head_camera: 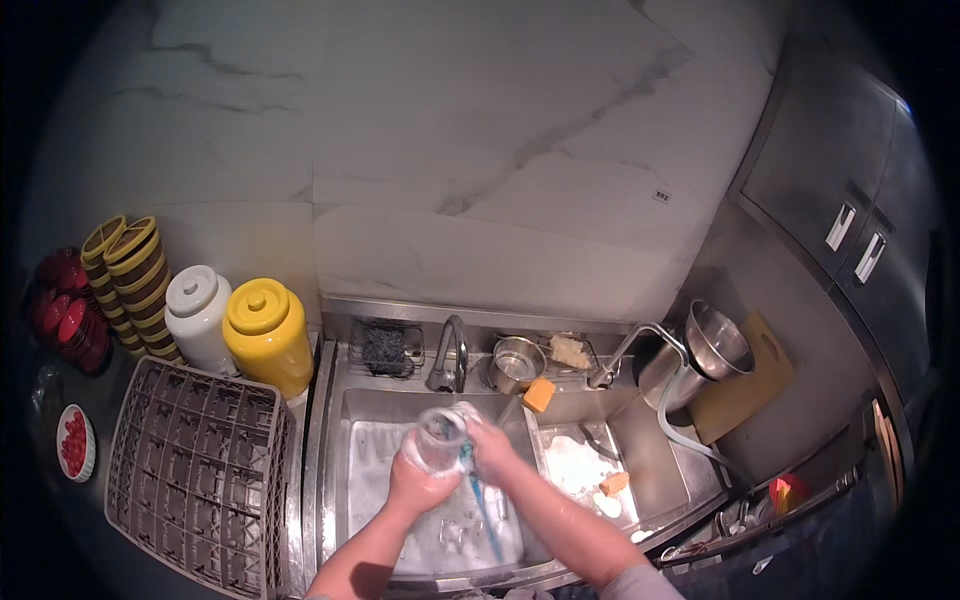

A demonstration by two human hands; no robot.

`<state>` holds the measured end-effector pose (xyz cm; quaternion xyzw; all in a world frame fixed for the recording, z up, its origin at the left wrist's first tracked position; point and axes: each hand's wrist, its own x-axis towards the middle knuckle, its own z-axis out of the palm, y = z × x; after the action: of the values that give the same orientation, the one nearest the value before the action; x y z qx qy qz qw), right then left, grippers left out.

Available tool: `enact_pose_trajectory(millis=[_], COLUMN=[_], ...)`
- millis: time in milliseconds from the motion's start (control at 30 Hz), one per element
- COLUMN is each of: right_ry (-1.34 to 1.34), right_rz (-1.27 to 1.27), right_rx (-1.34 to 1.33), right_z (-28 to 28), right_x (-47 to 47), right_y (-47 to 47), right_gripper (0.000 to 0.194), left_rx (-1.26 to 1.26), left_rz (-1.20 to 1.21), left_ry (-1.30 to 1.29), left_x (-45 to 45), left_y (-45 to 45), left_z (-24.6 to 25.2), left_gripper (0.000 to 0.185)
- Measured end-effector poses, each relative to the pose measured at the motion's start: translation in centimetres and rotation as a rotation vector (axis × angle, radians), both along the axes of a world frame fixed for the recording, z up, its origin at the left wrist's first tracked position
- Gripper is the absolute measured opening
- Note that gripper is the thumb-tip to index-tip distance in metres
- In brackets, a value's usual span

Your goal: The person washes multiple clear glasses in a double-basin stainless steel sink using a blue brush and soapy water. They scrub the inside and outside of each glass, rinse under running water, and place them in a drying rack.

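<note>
Over the left basin of a stainless steel double sink [331, 480], my left hand [424, 480] grips a clear, foam-streaked cup or jar [441, 439], its round mouth tilted up. My right hand [487, 450] is at the vessel's right side, blurred, with suds on the fingers and something teal partly hidden beneath them; what it is cannot be told. A blue strip or handle [486, 517] slants down below the hands into soapy water [420, 540]. An orange sponge [538, 394] rests on the divider's back end, beside a steel pot [517, 364].
Left of the sink stand a grey dish rack [195, 472], a yellow lidded jar [268, 337] and a white one [196, 307]. Two faucets [450, 360] rise behind. The right basin holds foam [574, 465] and a sponge piece [614, 484]. Steel containers [716, 345] stand at right.
</note>
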<state>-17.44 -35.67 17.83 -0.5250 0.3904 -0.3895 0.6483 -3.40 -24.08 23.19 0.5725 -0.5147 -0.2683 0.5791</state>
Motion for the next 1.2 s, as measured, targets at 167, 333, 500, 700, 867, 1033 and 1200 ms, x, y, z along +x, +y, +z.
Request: enact_pose_trajectory(millis=[167,333,500,700,867,1033,1200], right_ry=[0.587,1.386,0.441,0.379,0.135,0.219,-0.087], right_rz=[-0.061,0.391,0.479,-0.016,0.075,0.508,0.848], right_rx=[-1.31,-0.848,-0.072,-0.646,-0.085,-0.185,0.249], right_z=[9.3,14.0,8.7,-2.1,-0.1,6.3,1.1], right_x=[4.2,4.4,0.0,0.0,0.1,-1.0,-5.2], right_y=[6.0,1.4,-1.7,3.8,5.7,5.5,1.8], right_gripper=[0.028,0.034,0.036,0.038,0.064,0.087,0.093], left_rx=[0.111,0.276,0.207,-0.065,0.037,-0.08,0.007], left_rz=[0.065,-0.069,-0.071,0.068,0.006,-0.072,-0.794], left_ry=[-0.092,-0.61,-0.424,0.135,1.053,0.733,0.566], left_x=[2.1,1.1,0.5,-1.4,-1.6,-1.9,1.8], left_y=[0.1,0.7,2.2,1.3,-0.2,-1.4,-3.1], left_z=[-1.6,-0.9,-0.5,-1.2,-4.6,-6.0,-1.4], left_gripper=[0.058,0.042,0.046,0.052,0.035,0.051,0.068])
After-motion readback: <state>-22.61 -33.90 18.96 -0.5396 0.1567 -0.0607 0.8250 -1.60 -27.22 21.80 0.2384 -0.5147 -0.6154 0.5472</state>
